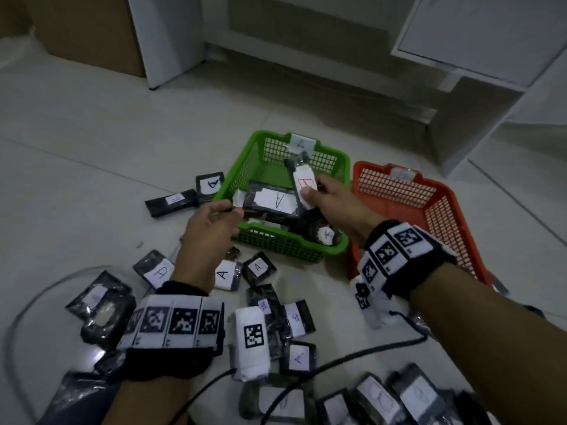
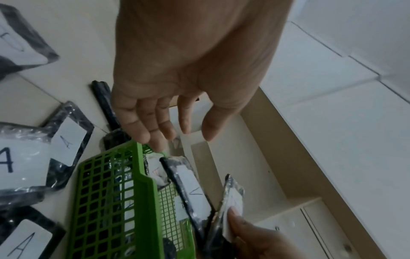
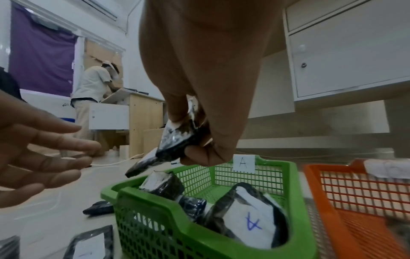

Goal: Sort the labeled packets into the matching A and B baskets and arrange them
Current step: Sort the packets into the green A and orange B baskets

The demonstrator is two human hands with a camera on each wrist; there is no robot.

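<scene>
The green basket (image 1: pixel 241 167) (image 3: pixel 144 227) (image 2: pixel 133 201) carries an A tag and holds several black packets with white A labels. To its right stands the orange basket (image 1: pixel 357 185) (image 3: pixel 321 192). Above the green basket, my right hand (image 1: pixel 310 188) (image 3: pixel 188 136) (image 2: pixel 239 222) pinches a black packet (image 1: pixel 305 179) (image 3: pixel 175 140) with a red-lettered label. A larger A packet (image 1: pixel 276 200) (image 2: pixel 190 185) lies just left of it; whether it is held I cannot tell. My left hand (image 1: pixel 227 210) (image 2: pixel 177 135) (image 3: pixel 66 154) hovers at that packet's left end, fingers straight, holding nothing.
Loose black packets labelled A (image 1: pixel 257 268) and B (image 1: pixel 294 320) are scattered over the tiled floor around my wrists. Cables (image 1: pixel 337 360) cross the floor in front. White cabinets (image 1: pixel 460 41) stand behind the baskets. Another person (image 3: pixel 93 87) works at a desk in the background.
</scene>
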